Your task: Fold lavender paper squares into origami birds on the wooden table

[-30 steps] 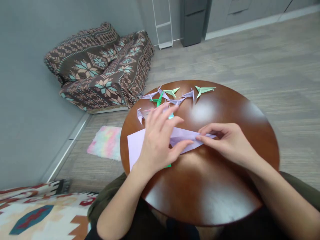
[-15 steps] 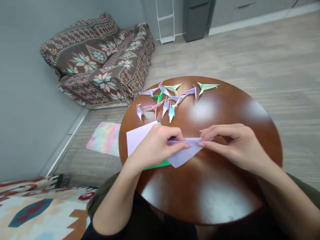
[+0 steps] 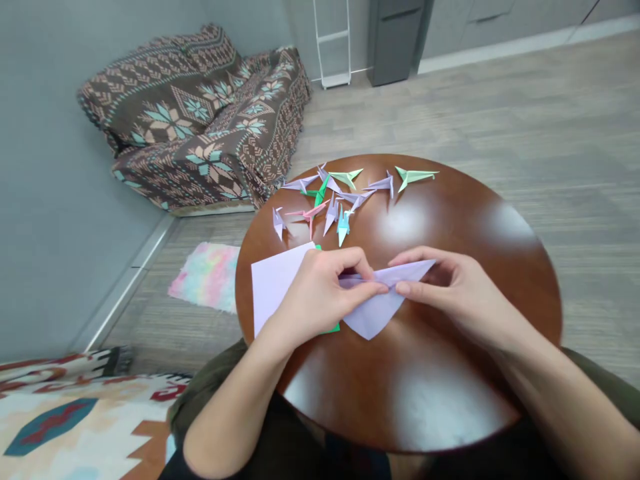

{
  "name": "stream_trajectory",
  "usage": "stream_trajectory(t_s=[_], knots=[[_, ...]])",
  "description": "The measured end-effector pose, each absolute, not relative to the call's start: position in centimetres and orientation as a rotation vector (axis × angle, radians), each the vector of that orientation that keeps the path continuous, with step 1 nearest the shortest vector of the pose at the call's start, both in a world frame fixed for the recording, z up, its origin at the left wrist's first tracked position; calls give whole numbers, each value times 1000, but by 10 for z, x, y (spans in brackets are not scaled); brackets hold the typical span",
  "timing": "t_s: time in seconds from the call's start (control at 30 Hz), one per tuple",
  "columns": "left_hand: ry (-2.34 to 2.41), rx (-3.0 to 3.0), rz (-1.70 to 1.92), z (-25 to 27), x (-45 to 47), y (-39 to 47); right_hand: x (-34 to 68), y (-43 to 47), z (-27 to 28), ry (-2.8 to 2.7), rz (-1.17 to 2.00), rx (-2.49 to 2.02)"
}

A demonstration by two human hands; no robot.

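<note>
A partly folded sheet of lilac origami paper (image 3: 376,315) is held above the round table, one corner pointing toward me and another toward the right. My left hand (image 3: 327,287) pinches its upper edge between thumb and fingers. On the right side, my right hand (image 3: 450,280) grips the same sheet, thumb in front and fingers behind the fold. Flat under my left forearm lies a stack of lilac paper (image 3: 280,273), with green paper (image 3: 331,328) showing beneath it. The left part of the folded sheet is hidden by my left hand.
Several folded paper cranes in lilac, green, pink and blue stand at the table's far left, among them a pink crane (image 3: 310,215) and a blue crane (image 3: 343,225). The brown round table (image 3: 475,227) has a glossy top. A covered sofa (image 3: 200,127) stands beyond.
The folded sheet has turned a little, its right point now rising and showing more. My right hand has opened the fold slightly and shifted along it; my left hand keeps its pinch.
</note>
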State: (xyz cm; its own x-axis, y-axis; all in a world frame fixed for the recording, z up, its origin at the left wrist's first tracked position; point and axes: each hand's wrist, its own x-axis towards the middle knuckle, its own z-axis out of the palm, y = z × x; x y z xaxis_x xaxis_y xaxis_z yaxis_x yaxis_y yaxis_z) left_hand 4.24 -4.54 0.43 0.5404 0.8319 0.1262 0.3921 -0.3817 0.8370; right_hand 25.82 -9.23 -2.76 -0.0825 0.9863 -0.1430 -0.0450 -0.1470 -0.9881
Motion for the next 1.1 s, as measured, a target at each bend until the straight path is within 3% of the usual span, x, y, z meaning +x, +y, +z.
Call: stream_trajectory(t_s=[0.63, 1.1], knots=[[951, 1806, 748, 2, 52, -47, 254, -97, -33, -1108, 1297, -1163], [1009, 1814, 741, 2, 46, -41, 261, -91, -40, -980, 1014, -1286]])
